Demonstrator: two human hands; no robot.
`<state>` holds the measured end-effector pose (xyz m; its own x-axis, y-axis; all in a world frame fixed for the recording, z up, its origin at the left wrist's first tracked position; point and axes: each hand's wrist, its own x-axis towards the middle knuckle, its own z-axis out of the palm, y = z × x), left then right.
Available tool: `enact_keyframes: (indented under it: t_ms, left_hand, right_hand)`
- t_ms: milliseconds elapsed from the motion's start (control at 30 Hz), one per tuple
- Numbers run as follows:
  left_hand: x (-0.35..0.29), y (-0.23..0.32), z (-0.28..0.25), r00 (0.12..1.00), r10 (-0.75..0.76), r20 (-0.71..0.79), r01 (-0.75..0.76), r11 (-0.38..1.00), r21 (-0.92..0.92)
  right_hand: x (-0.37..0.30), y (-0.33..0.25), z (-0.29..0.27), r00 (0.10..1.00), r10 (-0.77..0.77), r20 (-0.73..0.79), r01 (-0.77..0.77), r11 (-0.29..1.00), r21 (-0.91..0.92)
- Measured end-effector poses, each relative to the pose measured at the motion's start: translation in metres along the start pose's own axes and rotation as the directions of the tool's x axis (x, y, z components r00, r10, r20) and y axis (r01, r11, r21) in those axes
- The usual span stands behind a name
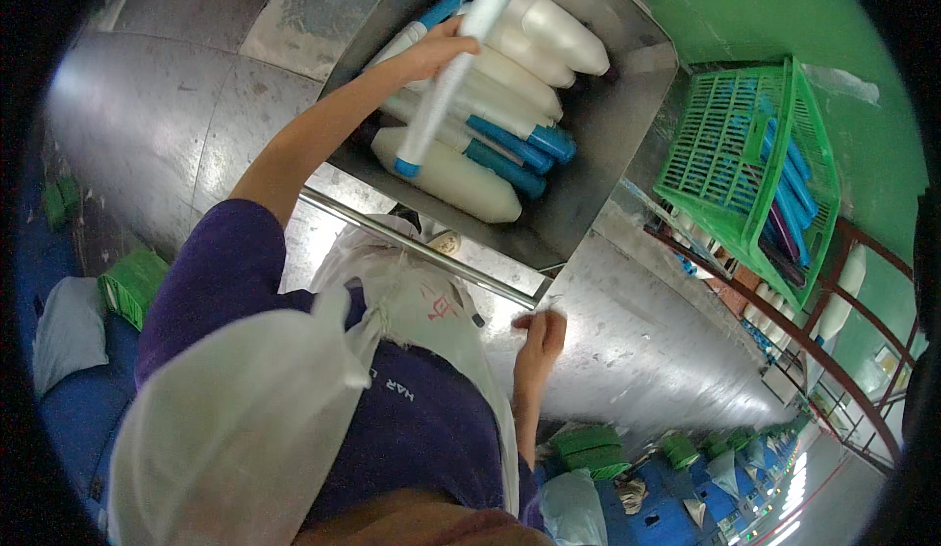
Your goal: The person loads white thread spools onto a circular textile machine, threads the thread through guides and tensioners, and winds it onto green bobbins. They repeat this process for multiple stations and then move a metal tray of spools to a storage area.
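My left hand (439, 52) is closed around a long blue-ended bobbin (435, 107) wound with white yarn, held at a slant above a deep metal cart (573, 188). Beneath it in the cart lie several fat white yarn bobbins (456, 183) with tapered ends. Bare blue tubes (508, 144) rest among them, and some are partly hidden by my arm and the held bobbin. Low at my right side, my right hand (541, 334) has its fingers curled in, just beyond the end of the cart's metal handle bar (421, 247). Whether anything is inside those fingers is hidden.
Right of the cart, a green plastic basket (720, 139) holds blue and dark tubes (789, 198). A brown metal rack (843, 340) with white bobbins stands below it. A green wall (745, 7) rises behind. A white cloth bag (245, 428) hangs at my left front.
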<state>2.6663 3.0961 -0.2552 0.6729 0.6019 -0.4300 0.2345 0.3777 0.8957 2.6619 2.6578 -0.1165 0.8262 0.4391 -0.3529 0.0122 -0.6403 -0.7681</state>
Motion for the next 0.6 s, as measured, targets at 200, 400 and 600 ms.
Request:
enact_keyframes:
  t_ms: [200, 400, 600]
  left_hand:
    - [-0.105, 0.076, 0.091, 0.947, 0.164, 0.277, -0.043, 0.917, -0.398]
    - [-0.12, 0.116, 0.131, 0.864, 0.363, 0.349, -0.184, 0.872, -0.453]
    - [-0.126, 0.098, 0.173, 0.935, 0.217, 0.279, -0.072, 0.889, -0.452]
  right_hand:
    - [0.09, -0.03, 0.081, 0.98, -0.125, 0.153, 0.021, 0.838, 0.546]
    - [0.025, -0.016, 0.082, 0.928, 0.074, 0.365, -0.319, 0.664, 0.677]
    - [0.039, -0.034, 0.018, 0.93, -0.334, -0.154, 0.364, 0.895, 0.259]
